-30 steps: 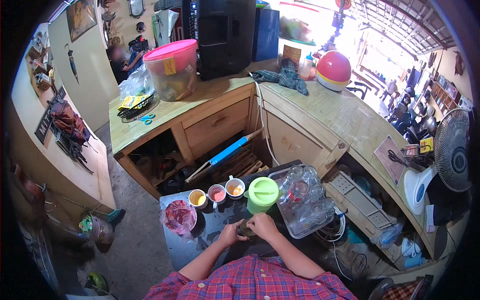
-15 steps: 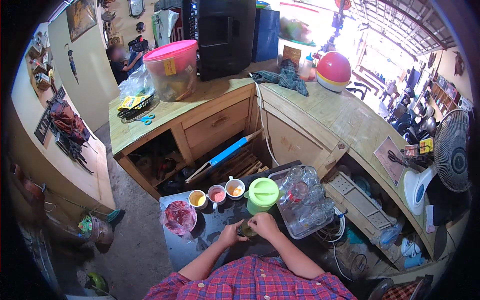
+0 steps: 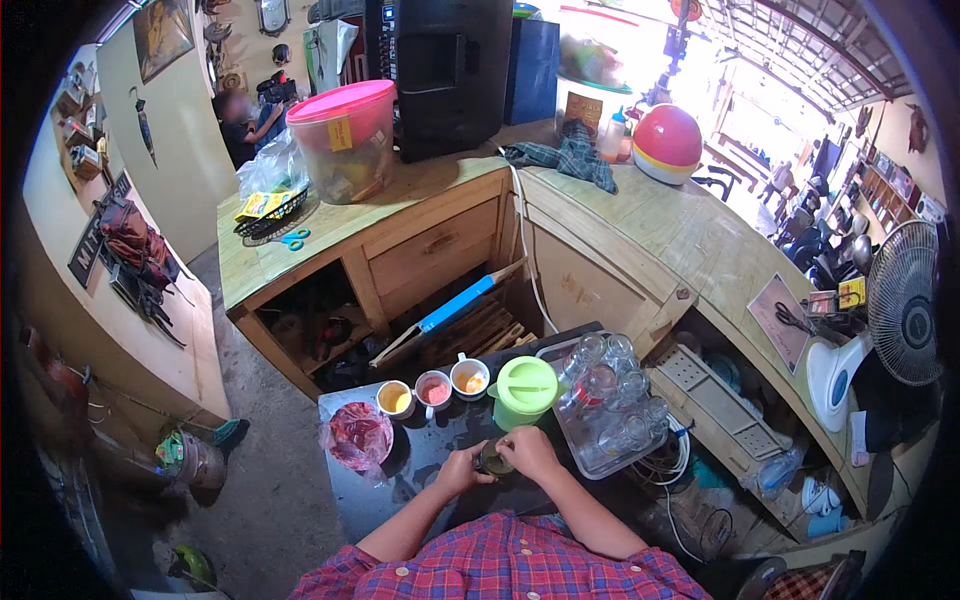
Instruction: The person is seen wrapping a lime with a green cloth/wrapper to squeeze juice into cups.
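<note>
Close to my body, over the dark table (image 3: 350, 510), I hold a small glass (image 3: 495, 462) with something dark greenish in it. My left hand (image 3: 462, 469) is closed round its left side. My right hand (image 3: 530, 452) has its fingers bent and pressed together at the glass's rim; their tips are partly hidden. Just beyond stands a light green lidded pitcher (image 3: 526, 388). Left of it are three white cups: one with yellow contents (image 3: 396, 400), one with pink (image 3: 433, 390), one with orange-and-white pieces (image 3: 470, 377). A plastic-lined bowl (image 3: 360, 436) of dark red stuff sits at the left.
A clear tray (image 3: 600, 468) with several upturned glass jars (image 3: 622, 390) stands right of the pitcher. Beyond the table is a wooden counter (image 3: 440, 205) with a pink-lidded tub (image 3: 345, 150) and blue scissors (image 3: 293, 238). A fan (image 3: 905, 300) stands at the right. Another person sits far back.
My hands stay at the glass; the right fingers shift very slightly at its rim. Nothing else has visibly moved.
</note>
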### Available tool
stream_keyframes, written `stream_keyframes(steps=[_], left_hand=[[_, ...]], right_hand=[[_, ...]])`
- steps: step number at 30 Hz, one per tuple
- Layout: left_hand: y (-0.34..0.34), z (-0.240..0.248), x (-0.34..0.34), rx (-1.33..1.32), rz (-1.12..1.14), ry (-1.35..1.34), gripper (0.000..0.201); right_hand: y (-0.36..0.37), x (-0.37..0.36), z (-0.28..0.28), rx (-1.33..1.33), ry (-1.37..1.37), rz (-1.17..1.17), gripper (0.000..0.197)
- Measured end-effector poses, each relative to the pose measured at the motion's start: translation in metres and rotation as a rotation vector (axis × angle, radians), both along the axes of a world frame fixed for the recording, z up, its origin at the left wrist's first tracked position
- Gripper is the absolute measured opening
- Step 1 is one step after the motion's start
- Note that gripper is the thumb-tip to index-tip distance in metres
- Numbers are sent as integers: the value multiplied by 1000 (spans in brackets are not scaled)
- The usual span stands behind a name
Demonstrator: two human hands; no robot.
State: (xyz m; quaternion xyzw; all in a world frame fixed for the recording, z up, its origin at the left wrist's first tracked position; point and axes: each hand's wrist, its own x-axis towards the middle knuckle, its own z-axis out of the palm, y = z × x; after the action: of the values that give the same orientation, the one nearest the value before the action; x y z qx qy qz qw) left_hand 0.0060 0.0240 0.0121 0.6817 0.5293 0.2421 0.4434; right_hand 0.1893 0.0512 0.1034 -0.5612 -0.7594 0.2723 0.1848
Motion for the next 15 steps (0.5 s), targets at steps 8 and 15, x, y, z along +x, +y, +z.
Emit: stream_keyframes(steps=[8, 15], left_hand=[[0, 3, 0, 45, -1, -15, 86], [0, -3, -1, -6, -1, 6, 87]], right_hand=[[-2, -1, 6, 68, -51, -42, 14], [-2, 1, 6, 30, -45, -26, 13]])
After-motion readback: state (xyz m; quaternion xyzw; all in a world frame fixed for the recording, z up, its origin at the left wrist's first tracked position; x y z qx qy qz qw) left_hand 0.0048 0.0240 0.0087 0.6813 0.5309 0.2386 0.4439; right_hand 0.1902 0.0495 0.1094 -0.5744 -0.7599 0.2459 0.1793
